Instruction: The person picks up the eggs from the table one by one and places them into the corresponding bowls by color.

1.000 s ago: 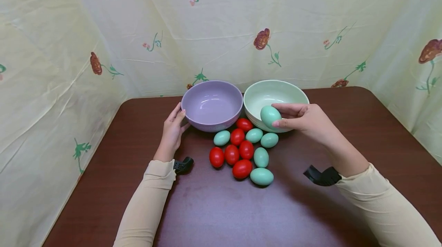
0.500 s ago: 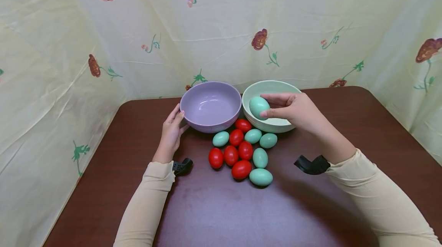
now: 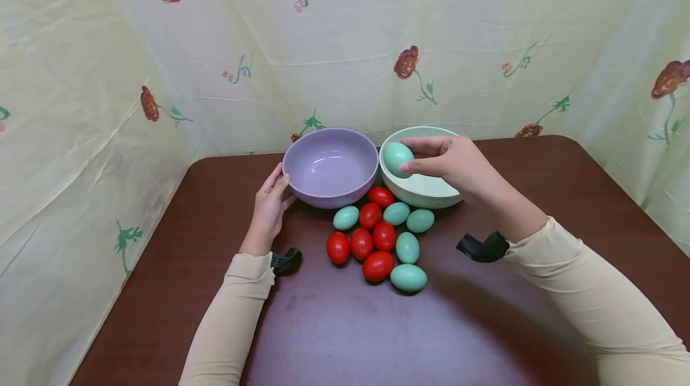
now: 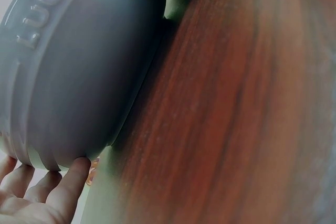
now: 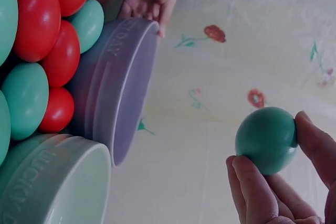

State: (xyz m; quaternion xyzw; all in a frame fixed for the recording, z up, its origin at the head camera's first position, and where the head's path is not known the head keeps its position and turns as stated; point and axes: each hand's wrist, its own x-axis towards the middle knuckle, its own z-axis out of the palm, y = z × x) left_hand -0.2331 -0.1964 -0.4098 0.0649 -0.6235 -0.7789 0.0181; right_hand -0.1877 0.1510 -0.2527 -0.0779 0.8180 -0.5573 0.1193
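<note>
My right hand (image 3: 458,161) pinches a mint-green egg (image 3: 399,159) between thumb and fingers, over the left part of the pale green bowl (image 3: 426,199). In the right wrist view the green egg (image 5: 266,140) sits between the fingertips. At the far left of the pair of bowls, my left hand (image 3: 268,209) rests its straight fingers against the outer side of the purple bowl (image 3: 331,164). Its fingertips (image 4: 79,166) touch the bowl's wall in the left wrist view. Several red eggs (image 3: 362,244) and green eggs (image 3: 408,278) lie on the table in front of the bowls.
The two bowls stand side by side near the back edge of the dark brown table (image 3: 334,332). A floral curtain (image 3: 334,44) hangs behind and at the sides. Black straps (image 3: 482,248) sit at both wrists.
My right hand has carried the green egg leftward and farther back, from the front of the pale green bowl to over its left part. The left hand stays at the purple bowl.
</note>
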